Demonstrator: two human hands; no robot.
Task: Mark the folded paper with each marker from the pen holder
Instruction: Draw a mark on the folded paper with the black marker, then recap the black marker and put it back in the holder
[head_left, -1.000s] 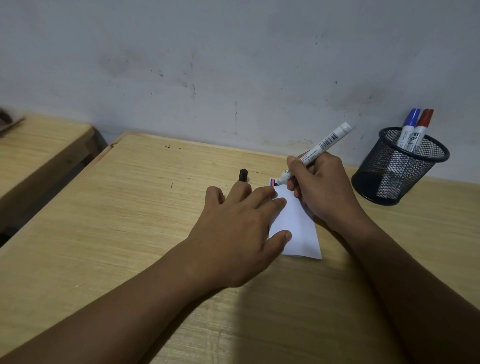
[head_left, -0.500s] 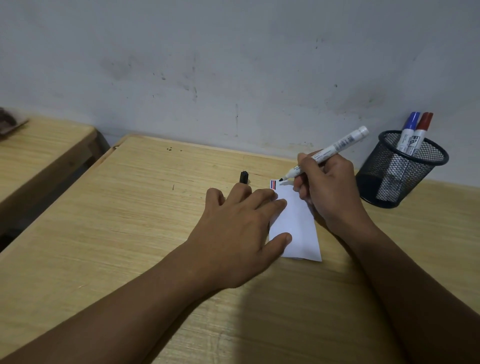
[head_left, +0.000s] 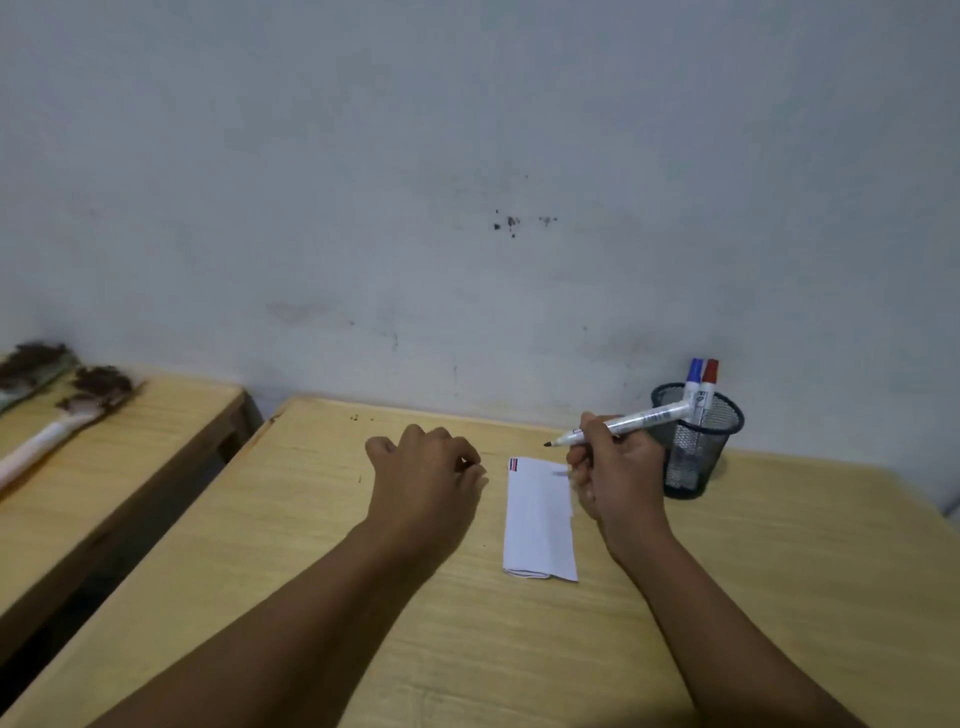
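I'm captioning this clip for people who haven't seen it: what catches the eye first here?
A right hand holds an uncapped black-tipped white marker above a folded white paper on the pale wooden desk. Behind it, a black mesh pen holder carries blue-capped and red-capped markers. The left hand rests curled beside the paper.

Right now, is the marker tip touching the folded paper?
Apart. The head view shows the marker tip raised beyond the paper top edge, with bare table between them.

Your folded paper (head_left: 540, 519) lies flat on the desk, white, with small coloured marks at its 11 o'clock corner. The uncapped black-tipped marker (head_left: 623, 422) is tilted above it. At 2 o'clock, the mesh pen holder (head_left: 696, 447) stands upright holding a blue marker (head_left: 692, 375) and a red marker (head_left: 708, 375).
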